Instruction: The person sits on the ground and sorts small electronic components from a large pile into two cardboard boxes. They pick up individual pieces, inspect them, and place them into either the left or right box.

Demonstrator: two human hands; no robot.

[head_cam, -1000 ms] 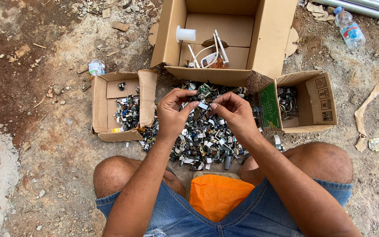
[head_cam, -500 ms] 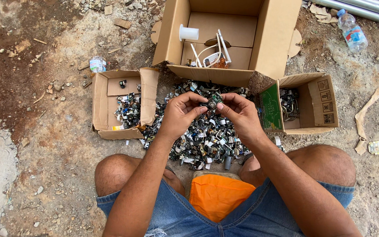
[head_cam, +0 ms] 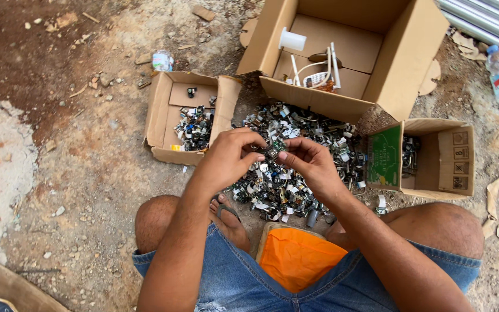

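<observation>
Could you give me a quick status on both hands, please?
Left hand and right hand both pinching one small part. Held above the scrap pile. Nothing in the way.

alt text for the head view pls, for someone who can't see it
Both hands, left hand and right hand, pinch a small part over a pile of scrap parts on dirt. A small box of parts lies left, a big box behind, another box right.

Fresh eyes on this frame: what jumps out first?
Dead centre, the left hand and right hand pinch one small green electronic part between their fingertips, above a heap of scrap parts on the dirt. Three open cardboard boxes ring the heap: a small box at left with similar parts, a large box behind, and a side box at right.
</observation>
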